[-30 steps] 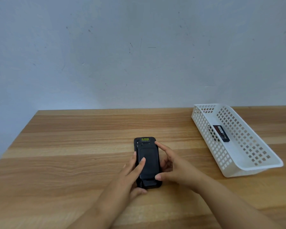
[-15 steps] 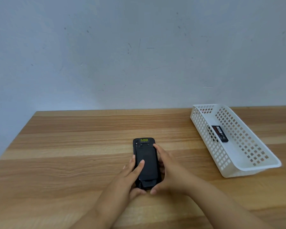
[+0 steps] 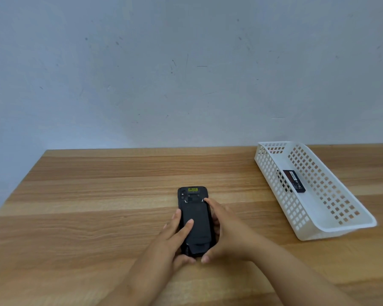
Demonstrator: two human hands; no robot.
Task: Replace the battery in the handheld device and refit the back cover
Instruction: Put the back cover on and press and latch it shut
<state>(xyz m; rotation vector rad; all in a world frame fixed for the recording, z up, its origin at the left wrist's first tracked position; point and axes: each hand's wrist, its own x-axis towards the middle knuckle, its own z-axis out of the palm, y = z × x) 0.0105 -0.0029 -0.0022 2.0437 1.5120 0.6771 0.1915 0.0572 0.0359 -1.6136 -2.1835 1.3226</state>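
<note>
The handheld device (image 3: 195, 219) lies face-down on the bench (image 3: 97, 217); both hands' fingers (image 3: 187, 226) press its back cover (image 3: 196, 221). Uneven pressure could leave a latch unseated — or skid the device.

A wooden tabletop (image 3: 97, 217) fills the lower half of the view, its light and darker brown planks running from 9 o'clock to 3 o'clock. Behind its far edge, at 12 o'clock, rises a pale blue-grey wall (image 3: 186, 74) marked with small dark scuffs and thin scratches. At 3 o'clock on the tabletop lies a white plastic basket (image 3: 272, 180), long and shallow, with square holes in its walls; it sits askew, its far end near the wall and its near end angled toward 4 o'clock.
</note>
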